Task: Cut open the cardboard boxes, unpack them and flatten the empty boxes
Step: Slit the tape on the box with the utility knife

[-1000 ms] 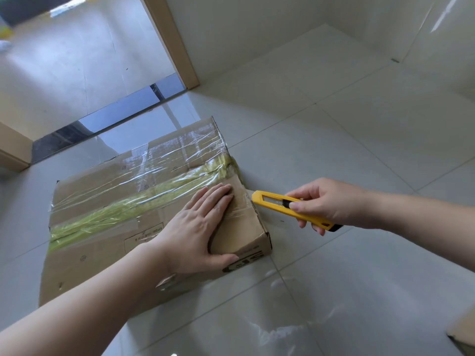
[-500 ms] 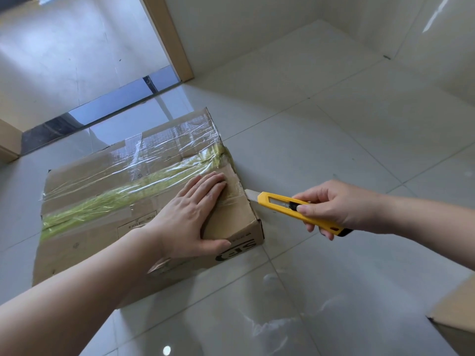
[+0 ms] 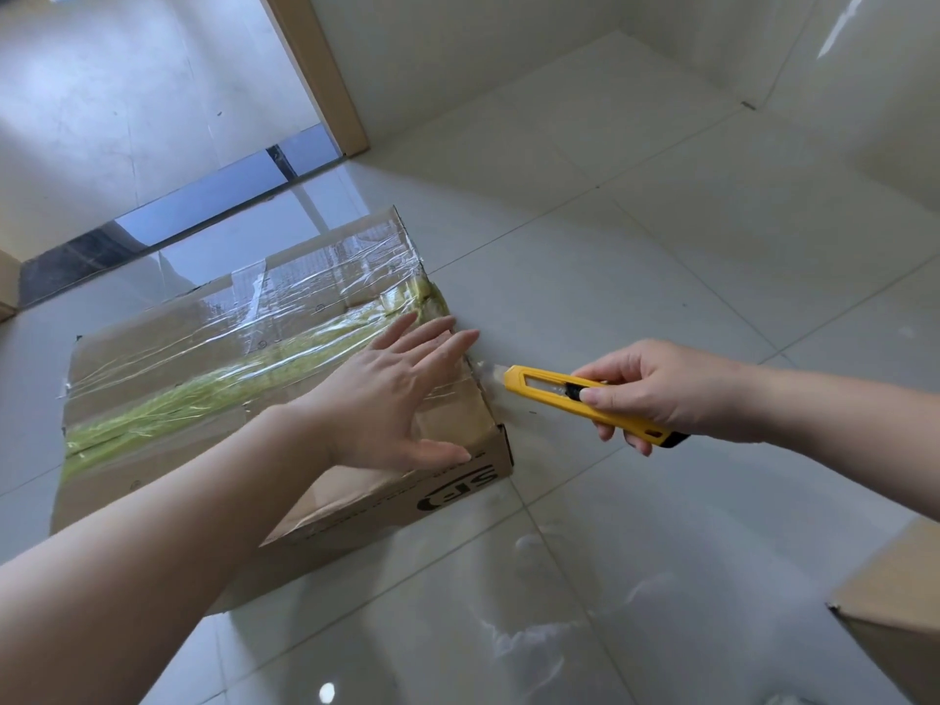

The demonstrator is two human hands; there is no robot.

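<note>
While hands [image 3: 391,394] flank it, box [image 3: 213,379] lies between.

cardboard box [image 3: 325,506] | taped shut, flat on floor | yellow knife [image 3: 559,394] at right end

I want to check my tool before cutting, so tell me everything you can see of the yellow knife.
The yellow utility knife is a slim, plastic-looking handle with a long slot, a black slider and a black end. A short pale blade sticks out toward the taped cardboard box, near its edge. The right hand grips it, thumb on the slider.

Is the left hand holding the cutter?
No, the right hand grips the yellow cutter; the left hand lies flat on the box.
</note>
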